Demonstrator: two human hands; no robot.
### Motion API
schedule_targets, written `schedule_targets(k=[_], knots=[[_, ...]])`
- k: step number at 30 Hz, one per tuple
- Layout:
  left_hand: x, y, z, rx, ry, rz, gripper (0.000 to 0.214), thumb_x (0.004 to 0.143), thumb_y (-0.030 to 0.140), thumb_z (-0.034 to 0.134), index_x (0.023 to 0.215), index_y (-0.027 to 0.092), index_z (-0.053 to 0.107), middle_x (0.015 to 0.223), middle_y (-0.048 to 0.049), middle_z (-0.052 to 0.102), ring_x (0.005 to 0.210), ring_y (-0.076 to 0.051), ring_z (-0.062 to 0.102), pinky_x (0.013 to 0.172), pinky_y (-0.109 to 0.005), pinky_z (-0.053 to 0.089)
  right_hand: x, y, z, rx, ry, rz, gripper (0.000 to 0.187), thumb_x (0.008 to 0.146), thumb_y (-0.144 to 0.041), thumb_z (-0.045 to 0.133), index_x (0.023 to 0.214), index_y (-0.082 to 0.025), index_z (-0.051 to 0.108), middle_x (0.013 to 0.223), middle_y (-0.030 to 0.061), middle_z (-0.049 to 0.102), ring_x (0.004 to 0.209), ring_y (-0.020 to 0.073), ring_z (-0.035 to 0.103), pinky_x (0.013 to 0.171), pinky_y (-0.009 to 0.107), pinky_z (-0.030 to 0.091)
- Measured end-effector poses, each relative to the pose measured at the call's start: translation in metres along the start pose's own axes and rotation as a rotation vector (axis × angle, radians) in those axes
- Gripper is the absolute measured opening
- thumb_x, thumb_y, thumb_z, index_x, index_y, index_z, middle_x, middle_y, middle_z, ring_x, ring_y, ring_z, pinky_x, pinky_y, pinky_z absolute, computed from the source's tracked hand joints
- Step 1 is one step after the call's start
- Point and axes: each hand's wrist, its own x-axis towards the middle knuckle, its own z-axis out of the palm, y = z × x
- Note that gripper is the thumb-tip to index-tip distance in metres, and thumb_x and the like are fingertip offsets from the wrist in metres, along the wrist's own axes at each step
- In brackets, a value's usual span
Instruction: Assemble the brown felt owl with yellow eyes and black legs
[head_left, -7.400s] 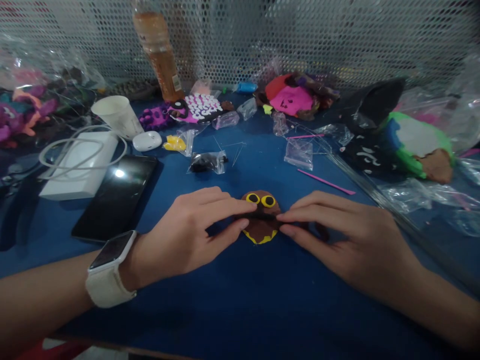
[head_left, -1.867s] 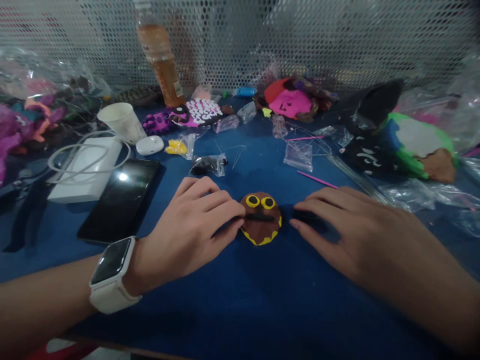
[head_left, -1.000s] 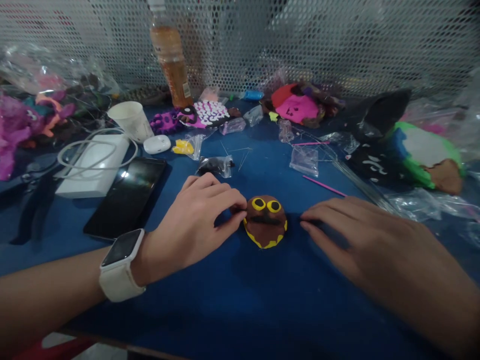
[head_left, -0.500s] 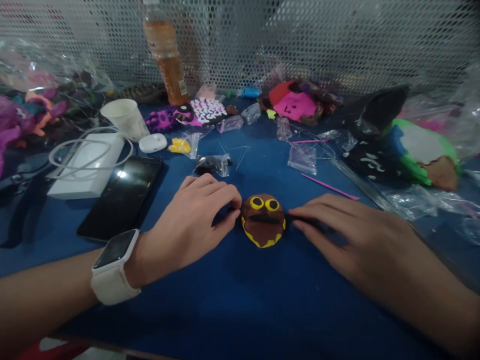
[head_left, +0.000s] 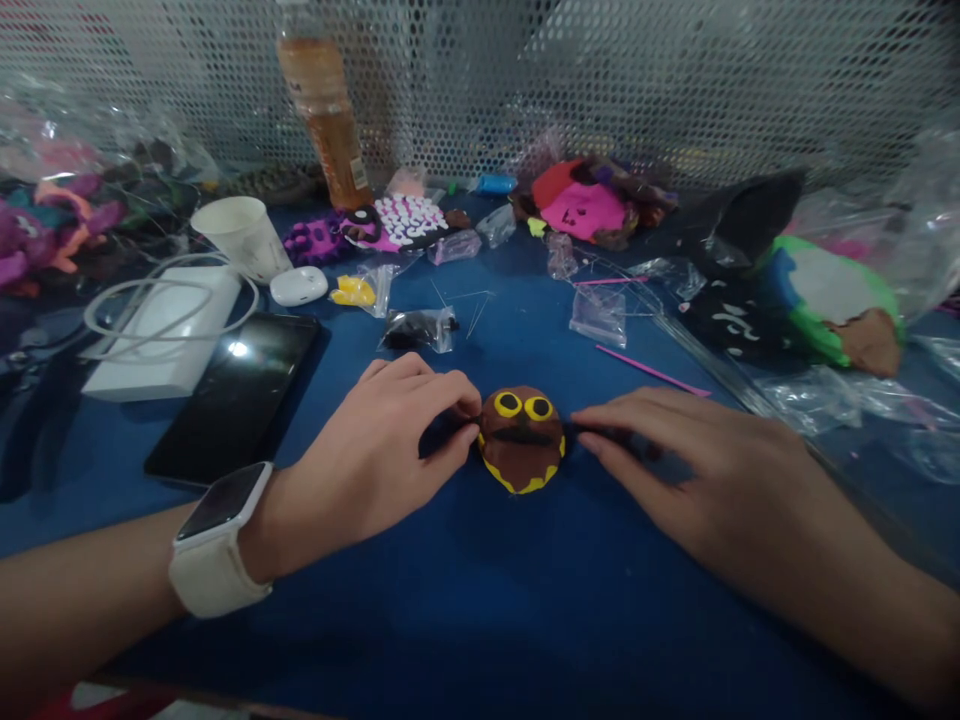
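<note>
A round brown clay face [head_left: 520, 465] with yellow-and-black eyes, a dark mouth band and a ragged yellow rim lies on the blue table [head_left: 480, 590]. My left hand [head_left: 382, 430], with a watch [head_left: 223, 540] at its wrist, has its thumb and index finger curled nearly together against the left edge of the clay face. My right hand [head_left: 720, 480] is just off the right edge, thumb and index finger slightly apart with nothing visible between them. Its other fingers are partly hidden behind the index finger.
Around the hands lie a phone [head_left: 236, 395], a white box [head_left: 165, 340] with a cable, an earbud case [head_left: 298, 287], a paper cup [head_left: 244, 240], a bottle [head_left: 322, 110], bagged black clay [head_left: 420, 330], a pink strip [head_left: 652, 370] and several clay models. A perforated metal panel [head_left: 465, 80] stands behind.
The whole view has shifted slightly, so everything sits a little further left. Both hands keep nearly the same pose by the clay face.
</note>
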Motion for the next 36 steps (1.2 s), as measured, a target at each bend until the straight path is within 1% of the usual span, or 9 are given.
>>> schedule_targets(k=[5,12,16,21,28,36], knots=[[0.0,-0.001,0.0,-0.068,0.004,-0.022,0.008,0.098,0.023,0.064,0.105,0.025,0.069,0.097,0.0008,0.075,0.091,-0.02,0.065,0.078,-0.035,0.047,0.001,0.001,0.002,0.005,0.005,0.005,0.017,0.102,-0.023,0.059,0.113,-0.025,0.073,0.101,0.0021,0.08,0.088,0.0224,0.077,0.075,0.037,0.06],[-0.002,-0.004,0.001,0.049,0.028,0.081,0.01,0.102,0.023,0.06,0.105,0.023,0.07,0.096,-0.0011,0.075,0.093,-0.021,0.061,0.081,-0.038,0.043,0.001,-0.001,0.004,-0.004,-0.002,-0.001,0.015,0.1,-0.021,0.06,0.109,-0.024,0.073,0.097,0.0027,0.08,0.084,0.0221,0.075,0.07,0.036,0.057],[-0.001,-0.004,0.0,0.086,0.014,0.116,0.012,0.104,0.023,0.059,0.104,0.023,0.071,0.095,-0.0008,0.075,0.092,-0.021,0.059,0.082,-0.038,0.042,0.0,0.0,0.005,-0.005,0.005,-0.009,0.014,0.1,-0.02,0.061,0.108,-0.024,0.072,0.096,0.0029,0.08,0.084,0.0221,0.074,0.07,0.037,0.056],[0.0,-0.002,-0.002,0.081,0.001,0.136,0.014,0.105,0.023,0.058,0.103,0.023,0.071,0.094,0.0007,0.075,0.092,-0.02,0.06,0.082,-0.037,0.04,-0.002,0.003,0.007,0.013,-0.002,-0.008,0.013,0.101,-0.022,0.061,0.108,-0.023,0.071,0.099,0.0022,0.079,0.087,0.0216,0.073,0.074,0.037,0.056],[-0.001,-0.002,-0.002,0.104,0.019,0.152,0.015,0.106,0.024,0.058,0.103,0.023,0.072,0.091,0.0014,0.075,0.092,-0.02,0.06,0.081,-0.037,0.04,-0.002,0.005,0.011,0.03,0.023,-0.019,0.011,0.1,-0.023,0.062,0.108,-0.023,0.071,0.097,0.002,0.078,0.084,0.021,0.072,0.072,0.036,0.053],[-0.002,-0.003,-0.001,0.045,0.019,0.119,0.011,0.103,0.026,0.064,0.104,0.026,0.075,0.1,0.0035,0.078,0.094,-0.019,0.061,0.084,-0.037,0.043,-0.003,0.004,0.01,0.043,0.019,-0.019,0.01,0.1,-0.023,0.063,0.106,-0.023,0.071,0.096,0.0011,0.077,0.084,0.0204,0.071,0.071,0.036,0.053]])
